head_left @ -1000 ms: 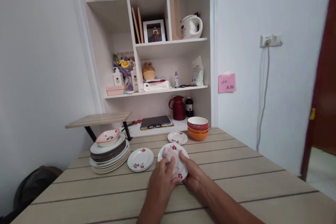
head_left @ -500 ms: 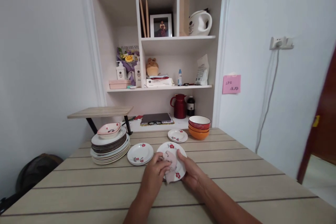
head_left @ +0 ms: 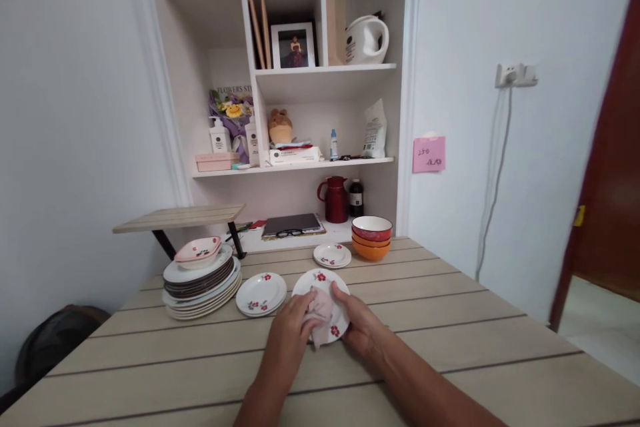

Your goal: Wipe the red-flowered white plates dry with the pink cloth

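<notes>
My right hand [head_left: 364, 325] grips the right rim of a white plate [head_left: 303, 280] with red flowers, thumb on its upper face and fingers underneath. A pale pink cloth [head_left: 320, 309] lies bunched against the plate's face, held by the closed fingers of my left hand [head_left: 290, 330]. Part of the plate's left side is hidden behind that hand. Just left of it, a small stack of matching flowered plates [head_left: 261, 293] rests on the table. Farther back sit smaller flowered plates [head_left: 332, 255].
A tall stack of plates [head_left: 203, 290] topped by a pinkish bowl [head_left: 199, 251] stands at the left, near a small raised shelf [head_left: 180, 217]. Red and orange bowls [head_left: 371, 238] are stacked at the back right. Behind are a red jug [head_left: 336, 200] and a laptop [head_left: 291, 225].
My left hand has shifted slightly over the plate and the cloth is bunched differently. The whole view has swung a little, so everything appears farther left. My right hand keeps its grip.
</notes>
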